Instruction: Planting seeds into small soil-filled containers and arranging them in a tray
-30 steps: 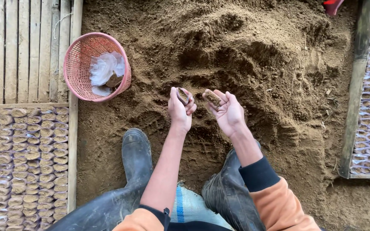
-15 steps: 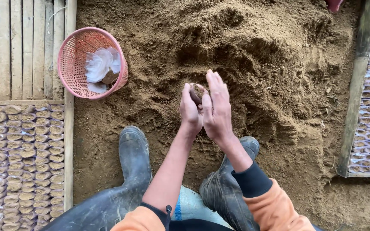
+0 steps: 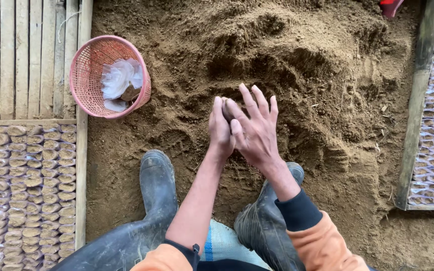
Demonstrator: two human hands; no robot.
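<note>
A second ago the two hands were apart, palms up, each with a bit of soil in it. Half a second ago they came together. Now they are pressed close, right over left, above the big pile of brown soil (image 3: 287, 75).

The left hand (image 3: 220, 131) is curled around a small dark lump (image 3: 227, 111). Only a little of the lump peeks out near the fingertips, so what it is made of cannot be told. The right hand (image 3: 256, 133) is flat, with its fingers spread wide. It lies against the left hand and the lump, and grips nothing itself.

A pink basket (image 3: 89, 95) sits on the soil, well off to the left. It has clear plastic bags (image 3: 119, 80) inside. Two dark rubber boots (image 3: 157, 185) stand on the soil just below the hands. Rows of small filled bags (image 3: 21, 190) lie at the far left, behind a wooden board (image 3: 81, 175).
</note>
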